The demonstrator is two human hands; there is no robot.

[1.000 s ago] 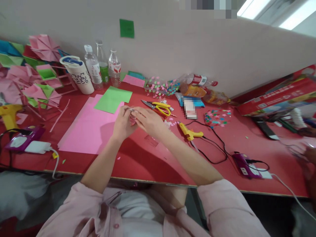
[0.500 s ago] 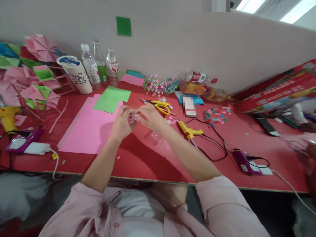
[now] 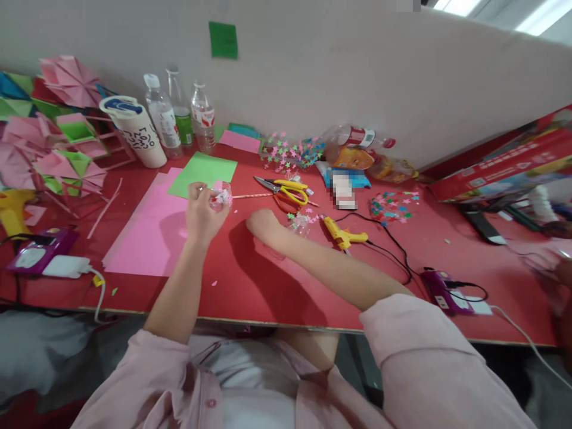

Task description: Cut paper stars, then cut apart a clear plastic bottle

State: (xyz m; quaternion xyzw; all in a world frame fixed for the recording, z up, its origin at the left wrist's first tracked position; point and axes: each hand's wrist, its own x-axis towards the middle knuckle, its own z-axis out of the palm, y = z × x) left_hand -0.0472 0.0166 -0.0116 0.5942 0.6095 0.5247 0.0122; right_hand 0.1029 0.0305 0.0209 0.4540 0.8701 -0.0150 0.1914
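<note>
My left hand (image 3: 202,210) is raised over the red table (image 3: 250,286), closed round a small clear ball with pink bits inside (image 3: 220,195). My right hand (image 3: 263,225) rests low on the table just to its right, knuckles up, fingers curled under and hidden. A small clear piece with paper stars (image 3: 300,224) lies right beside it. Yellow-handled scissors (image 3: 288,192) lie just beyond both hands. Under my left hand is a stack of pink paper (image 3: 147,235), with a green sheet (image 3: 203,171) on top.
A yellow glue gun (image 3: 344,235) with a black cord leads to a purple power strip (image 3: 442,293). Star confetti (image 3: 393,207), bottles (image 3: 163,116), a paper cup (image 3: 134,134) and folded paper flowers (image 3: 53,149) line the back. A red box (image 3: 500,173) sits right.
My hands have parted. The left lifted the clear ball up and to the left; the right let go and dropped to the table.
</note>
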